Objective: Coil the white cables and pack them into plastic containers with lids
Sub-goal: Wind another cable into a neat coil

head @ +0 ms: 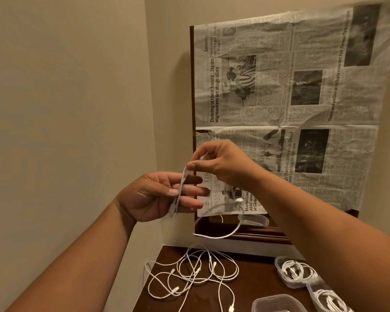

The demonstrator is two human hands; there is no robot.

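The left hand (158, 197) is held up in front of the wall (65, 109), palm turned toward the camera, fingers straight and pointing right. A white cable (182, 179) is wound across those fingers in a narrow loop. The loop's long axis runs nearly up and down, leaning slightly right at the top. The thumb presses the strands against the fingers.

The right hand (221, 164) is just above and to the right, its thumb and fingertips pinched on the same cable where it leaves the top of the loop. From there the free length drops behind the right wrist, sags in a curve above the table (257, 278) and rises to a plug end that hangs in the air.

Below the hands, a tangle of loose cables (189, 274) lies spread on the dark wood table, one strand drooping over its left edge. At the right, partly hidden by the right forearm, two clear containers (291, 272) each hold a coiled cable. A third container (277, 304) sits at the bottom edge; I cannot tell what is inside it.

Behind the hands, a sheet of newspaper (302, 104) covers a dark wooden frame (191, 86) on the wall.
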